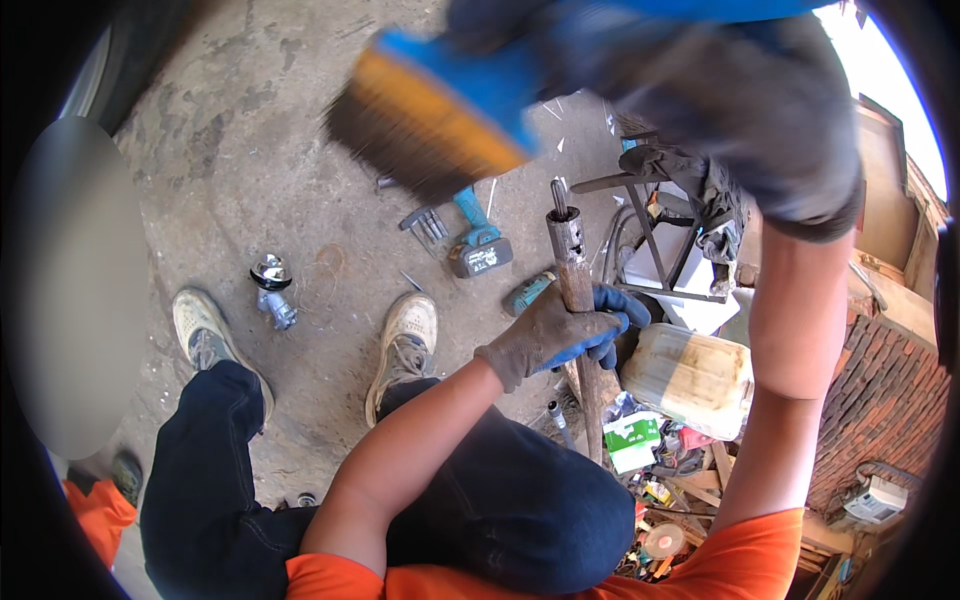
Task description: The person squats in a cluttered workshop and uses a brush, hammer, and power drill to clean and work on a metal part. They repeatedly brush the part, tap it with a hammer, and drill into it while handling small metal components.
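Note:
My left hand (560,335), in a grey and blue work glove, is closed round a worn brown shaft (578,290). The shaft stands nearly upright above my right knee. A metal collar (566,236) with holes caps its upper end, and a thin metal tip (559,197) sticks out of it. High in the view, my gloved right hand (560,55) grips a wide brush (440,105) with a blue back, an orange band and dark bristles. Motion blurs the brush and that glove. The bristles are apart from the collar, to its upper left.
On the concrete floor lie a teal cordless power tool (478,240), a second teal tool (528,292) and a shiny metal part (272,285). To the right are a metal-framed stool (665,235), a dirty plastic jerrycan (690,378) and cluttered small items. Orange cloth (98,515) shows at lower left.

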Demonstrator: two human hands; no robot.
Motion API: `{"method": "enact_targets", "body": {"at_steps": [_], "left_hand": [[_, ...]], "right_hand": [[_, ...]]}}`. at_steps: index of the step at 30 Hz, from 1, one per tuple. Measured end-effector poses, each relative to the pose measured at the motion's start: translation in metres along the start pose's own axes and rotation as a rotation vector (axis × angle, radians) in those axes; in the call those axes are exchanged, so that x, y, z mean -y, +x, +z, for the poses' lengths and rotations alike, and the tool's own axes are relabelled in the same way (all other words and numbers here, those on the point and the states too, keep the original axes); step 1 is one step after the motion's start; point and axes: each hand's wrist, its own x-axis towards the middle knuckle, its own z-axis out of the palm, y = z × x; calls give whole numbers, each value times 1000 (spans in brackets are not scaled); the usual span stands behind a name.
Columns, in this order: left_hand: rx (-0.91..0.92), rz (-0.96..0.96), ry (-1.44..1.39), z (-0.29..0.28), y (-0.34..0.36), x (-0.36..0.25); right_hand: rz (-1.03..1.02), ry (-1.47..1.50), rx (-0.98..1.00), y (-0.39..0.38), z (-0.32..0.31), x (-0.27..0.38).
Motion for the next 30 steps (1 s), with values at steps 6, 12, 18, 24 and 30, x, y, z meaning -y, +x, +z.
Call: {"method": "enact_targets", "body": {"at_steps": [6,12,18,24,30], "left_hand": [[-20,4,48,0,0,1],[9,8,9,-4,2,4],[-48,13,33,-8,-2,1],[-27,25,34,-4,3,2],[-56,-10,72,4,5,1]], "right_hand": [[-87,254,266,2,-24,-31],[150,105,41,9,6,4],[1,202,80,-14,-6,-41],[7,-15,256,-8,-13,-6],[65,80,27,-24,-19,18]]}}
